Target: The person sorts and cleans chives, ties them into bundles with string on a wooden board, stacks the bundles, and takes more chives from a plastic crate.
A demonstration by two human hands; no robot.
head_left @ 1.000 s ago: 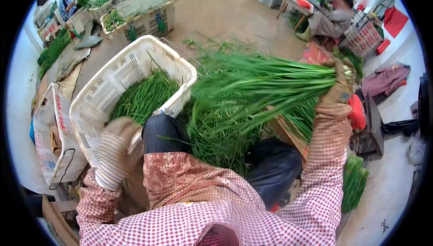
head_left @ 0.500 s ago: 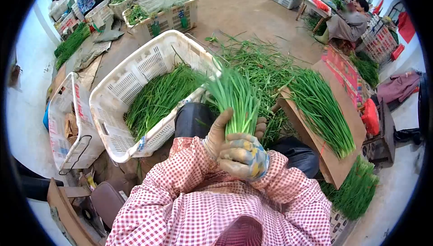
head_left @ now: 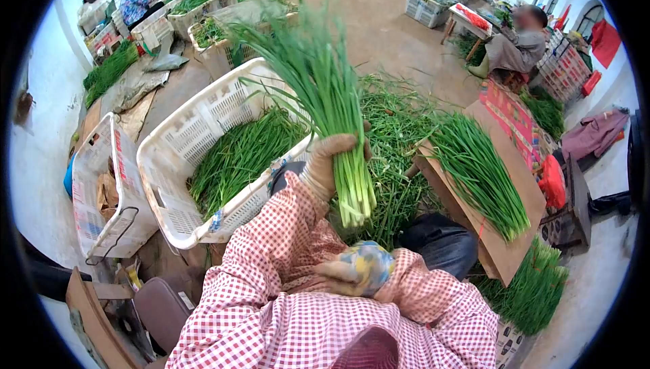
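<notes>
My gloved left hand is wrapped round a bunch of long green stalks. Their pale ends point down toward my lap and the leafy tips fan up and to the left, slightly blurred. Below the pale ends, my right hand, in a glove with blue and yellow patches, is near my chest, apart from the bunch. Motion smears its fingers. More stalks lie in the white basket at my left. Another pile rests on a brown board at my right.
Loose green leaves cover the floor ahead. A smaller white crate stands at the far left, and more stalks lie at the lower right. Two people sit farther off, one at back left, one at back right.
The bunch, held low between both hands half a second ago, is now raised in my left hand alone. My right hand has come off it and moved down toward my chest.
</notes>
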